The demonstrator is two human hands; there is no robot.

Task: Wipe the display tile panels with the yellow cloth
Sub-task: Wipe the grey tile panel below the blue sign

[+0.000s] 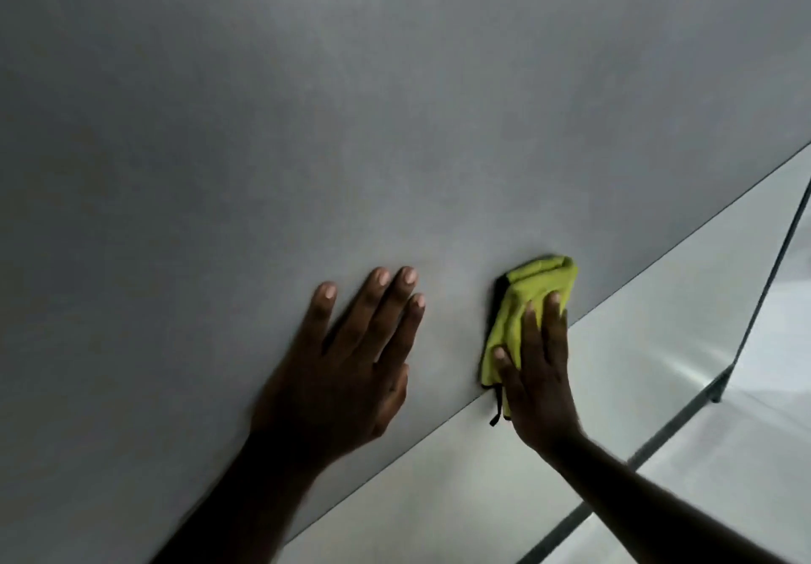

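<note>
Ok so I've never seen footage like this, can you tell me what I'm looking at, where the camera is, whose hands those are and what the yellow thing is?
There is no machine here. A person is working with bare hands, and the one picture comes from a camera worn on their head, looking forward and down. That is why both arms reach in from the bottom. The big grey surface filling most of the view is a display tile panel. The left hand lies flat on it with straight fingers, holding nothing. The right hand presses a folded yellow cloth against the panel, close to its lower right edge. Beyond that edge is a paler glossy surface crossed by dark lines. I cannot tell whether it is floor or more tiles.
</note>
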